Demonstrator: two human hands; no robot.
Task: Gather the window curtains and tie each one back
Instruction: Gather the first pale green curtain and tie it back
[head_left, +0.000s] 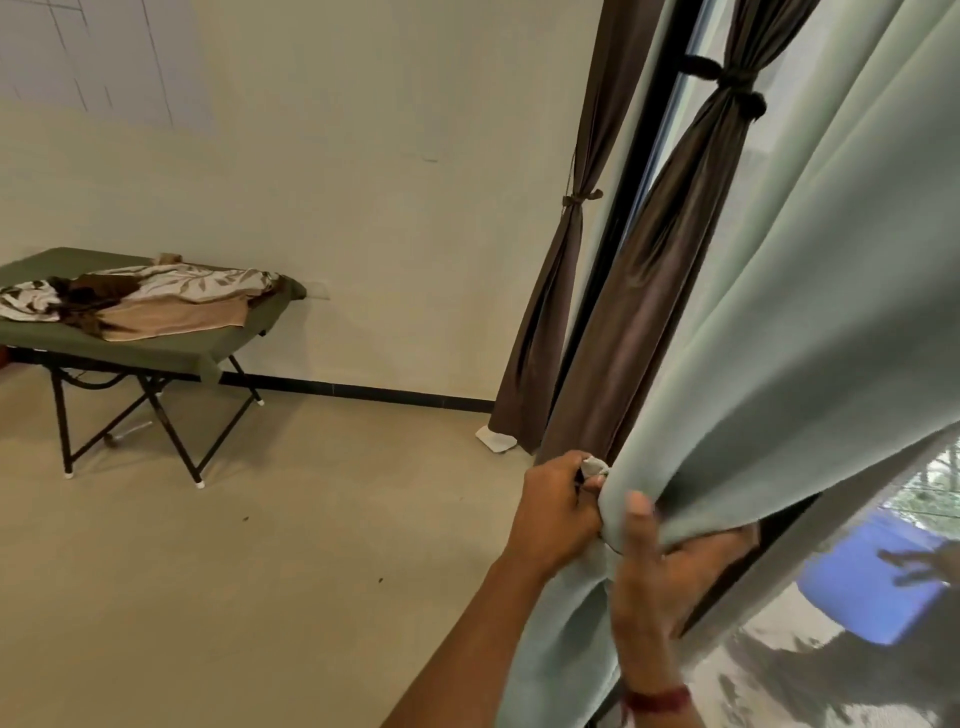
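A pale green curtain (810, 312) hangs at the right, gathered into a bunch low down. My right hand (670, 566) wraps round the gathered bunch from below, thumb up on the front folds. My left hand (558, 512) pinches a small grey-green tie end (595, 466) at the bunch's left edge. Behind it, a brown curtain (670, 249) is bound with a dark tie (727, 80). A second brown curtain (550, 322) by the wall is bound with a tie (579, 198).
The window glass (831, 665) lies at the lower right with a blue reflection. A folding cot (140, 343) with heaped cloths stands at the left by the wall. Bare beige floor (285, 545) spreads between the cot and the curtains.
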